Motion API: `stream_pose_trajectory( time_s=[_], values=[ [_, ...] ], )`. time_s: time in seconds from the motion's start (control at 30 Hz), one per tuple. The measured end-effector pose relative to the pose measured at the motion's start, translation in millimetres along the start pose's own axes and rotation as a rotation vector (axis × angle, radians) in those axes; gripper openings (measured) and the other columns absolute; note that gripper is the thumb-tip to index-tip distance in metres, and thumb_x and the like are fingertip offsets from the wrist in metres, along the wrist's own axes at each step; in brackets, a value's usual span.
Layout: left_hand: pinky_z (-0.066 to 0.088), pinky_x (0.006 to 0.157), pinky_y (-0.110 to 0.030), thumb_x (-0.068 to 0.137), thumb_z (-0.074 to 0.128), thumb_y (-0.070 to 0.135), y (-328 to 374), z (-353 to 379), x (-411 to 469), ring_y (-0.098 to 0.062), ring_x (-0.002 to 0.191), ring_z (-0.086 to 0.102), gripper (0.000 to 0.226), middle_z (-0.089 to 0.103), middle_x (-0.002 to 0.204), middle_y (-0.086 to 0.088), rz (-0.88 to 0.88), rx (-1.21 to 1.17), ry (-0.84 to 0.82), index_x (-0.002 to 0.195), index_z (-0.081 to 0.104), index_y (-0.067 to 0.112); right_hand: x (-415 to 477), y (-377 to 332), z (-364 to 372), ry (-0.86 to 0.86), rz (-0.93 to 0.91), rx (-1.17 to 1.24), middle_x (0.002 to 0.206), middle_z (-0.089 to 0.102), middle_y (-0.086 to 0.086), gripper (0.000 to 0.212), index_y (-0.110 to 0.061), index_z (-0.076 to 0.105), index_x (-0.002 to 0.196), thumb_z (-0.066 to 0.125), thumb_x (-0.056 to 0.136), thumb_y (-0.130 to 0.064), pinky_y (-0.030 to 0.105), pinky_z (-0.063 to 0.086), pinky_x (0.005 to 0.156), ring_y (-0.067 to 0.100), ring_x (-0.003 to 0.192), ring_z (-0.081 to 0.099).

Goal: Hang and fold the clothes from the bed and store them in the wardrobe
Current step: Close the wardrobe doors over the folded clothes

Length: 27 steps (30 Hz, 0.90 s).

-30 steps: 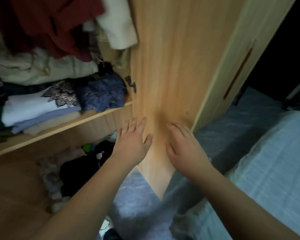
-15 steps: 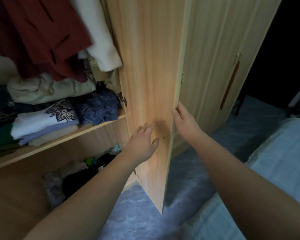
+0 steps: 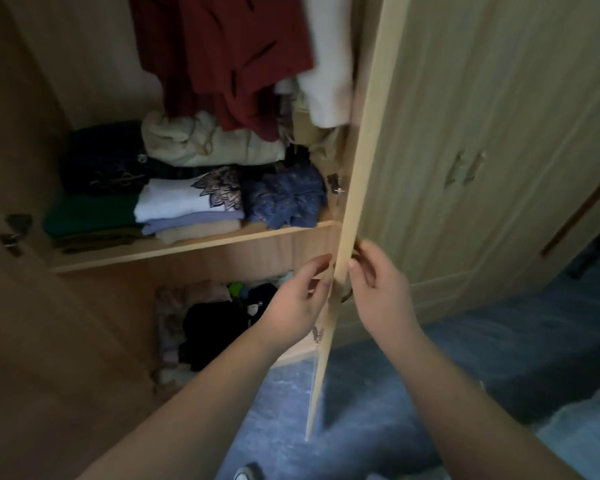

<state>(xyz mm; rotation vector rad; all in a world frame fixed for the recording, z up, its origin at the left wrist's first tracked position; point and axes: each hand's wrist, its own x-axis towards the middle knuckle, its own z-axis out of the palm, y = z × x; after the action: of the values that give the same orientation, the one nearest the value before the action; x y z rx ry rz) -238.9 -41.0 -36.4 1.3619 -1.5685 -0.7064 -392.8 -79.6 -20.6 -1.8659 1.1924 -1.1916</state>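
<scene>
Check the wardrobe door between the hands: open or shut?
Open. The door stands edge-on to the camera, and folded clothes show inside.

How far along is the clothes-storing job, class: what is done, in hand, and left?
Done: folded clothes stacked on the shelf, red garment hanging above. In hand: left hand touches, right hand grips the wardrobe door; neither holds clothing. Left: unclear, only a corner of the bed shows.

This is a bedroom in a home. A tall wooden wardrobe [image 3: 465, 98] stands with one door [image 3: 357, 188] open. Inside, a dark red garment [image 3: 229, 57] hangs above a shelf [image 3: 201, 245] with piles of folded clothes [image 3: 187, 206]. At the lower right is the corner of a bed [image 3: 586, 431], beside a blue floor [image 3: 430, 368].
</scene>
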Motion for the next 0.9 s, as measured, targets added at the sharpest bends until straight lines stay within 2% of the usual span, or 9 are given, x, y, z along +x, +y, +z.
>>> stream_pose_trajectory(
  time_s=[0.07, 0.17, 0.3, 0.33, 0.43, 0.6, 0.7, 0.83, 0.9],
  values=[
    [0.043, 0.091, -0.010, 0.103, 0.050, 0.018, -11.6, -21.6, -2.2, 0.007, 0.108, 0.059, 0.028, 0.065, 0.117, 0.019, 0.003, -0.017, 0.084, 0.130, 0.058, 0.020, 9.7, -5.6, 26.0, -0.093, -0.040, -0.024, 0.132, 0.063, -0.012, 0.045, -0.029, 0.052, 0.141, 0.053, 0.096, -0.026, 0.031, 0.044, 0.107, 0.003, 0.123, 0.057],
    [0.043, 0.074, -0.012, 0.104, 0.049, 0.020, -34.7, -58.3, 0.9, 0.005, 0.082, 0.060, 0.011, 0.065, 0.089, 0.023, -0.067, -0.027, 0.202, 0.109, 0.058, 0.025, 30.0, -17.4, 67.7, -0.132, -0.244, -0.165, 0.149, 0.049, -0.007, 0.054, -0.027, 0.046, 0.147, 0.054, 0.095, -0.018, 0.024, 0.034, 0.114, 0.003, 0.135, 0.043],
    [0.051, 0.089, -0.040, 0.105, 0.045, 0.019, -70.3, -113.6, 24.7, -0.023, 0.095, 0.064, 0.022, 0.068, 0.099, -0.008, -0.143, -0.038, 0.301, 0.110, 0.062, 0.007, 67.8, -28.3, 130.2, -0.243, -0.343, -0.213, 0.166, 0.011, -0.009, 0.067, -0.032, 0.030, 0.155, 0.051, 0.096, -0.005, 0.007, 0.015, 0.113, 0.000, 0.147, 0.019],
    [0.050, 0.091, -0.043, 0.106, 0.044, 0.018, -77.7, -128.5, 33.5, -0.025, 0.097, 0.064, 0.023, 0.069, 0.101, -0.010, -0.162, -0.059, 0.309, 0.112, 0.063, 0.006, 78.3, -28.9, 145.9, -0.264, -0.349, -0.221, 0.166, 0.005, -0.012, 0.069, -0.034, 0.027, 0.156, 0.049, 0.097, -0.005, 0.006, 0.014, 0.113, -0.001, 0.148, 0.016],
    [0.049, 0.093, -0.031, 0.106, 0.044, 0.018, -96.4, -170.9, 60.9, -0.012, 0.104, 0.064, 0.025, 0.070, 0.109, -0.001, -0.190, -0.130, 0.325, 0.118, 0.065, 0.013, 107.7, -26.7, 190.7, -0.301, -0.374, -0.248, 0.166, -0.008, -0.015, 0.073, -0.038, 0.018, 0.157, 0.049, 0.097, -0.009, 0.006, 0.011, 0.113, 0.001, 0.150, 0.010],
    [0.044, 0.089, -0.009, 0.105, 0.047, 0.021, -132.3, -220.0, 105.8, 0.003, 0.109, 0.062, 0.025, 0.071, 0.113, 0.009, -0.216, -0.231, 0.252, 0.120, 0.066, 0.019, 147.6, -14.9, 249.1, -0.206, -0.362, -0.409, 0.167, -0.010, -0.007, 0.079, -0.036, 0.012, 0.158, 0.050, 0.094, -0.010, 0.017, -0.004, 0.118, 0.017, 0.151, -0.005],
    [0.047, 0.094, -0.018, 0.104, 0.047, 0.027, -151.4, -234.4, 129.2, 0.001, 0.107, 0.063, 0.023, 0.071, 0.109, 0.013, -0.257, -0.256, 0.237, 0.117, 0.066, 0.024, 165.8, -12.0, 265.4, -0.200, -0.336, -0.447, 0.166, -0.012, -0.008, 0.085, -0.036, 0.011, 0.158, 0.049, 0.090, -0.004, 0.020, -0.004, 0.117, 0.021, 0.153, -0.009],
    [0.047, 0.101, -0.031, 0.106, 0.042, 0.028, -166.9, -243.1, 156.3, -0.007, 0.111, 0.062, 0.024, 0.069, 0.113, 0.006, -0.259, -0.250, 0.251, 0.118, 0.062, 0.024, 183.0, -22.1, 279.1, -0.210, -0.295, -0.463, 0.166, -0.014, -0.009, 0.087, -0.038, 0.009, 0.158, 0.043, 0.086, -0.002, 0.024, 0.000, 0.118, 0.019, 0.153, -0.009],
    [0.047, 0.102, -0.032, 0.106, 0.040, 0.029, -172.3, -245.1, 165.2, -0.007, 0.112, 0.062, 0.023, 0.069, 0.114, 0.009, -0.263, -0.241, 0.260, 0.115, 0.061, 0.030, 187.1, -27.5, 284.7, -0.216, -0.280, -0.472, 0.165, -0.016, -0.007, 0.088, -0.035, 0.008, 0.158, 0.043, 0.086, 0.000, 0.028, 0.005, 0.120, 0.020, 0.153, -0.010]
  ],
)
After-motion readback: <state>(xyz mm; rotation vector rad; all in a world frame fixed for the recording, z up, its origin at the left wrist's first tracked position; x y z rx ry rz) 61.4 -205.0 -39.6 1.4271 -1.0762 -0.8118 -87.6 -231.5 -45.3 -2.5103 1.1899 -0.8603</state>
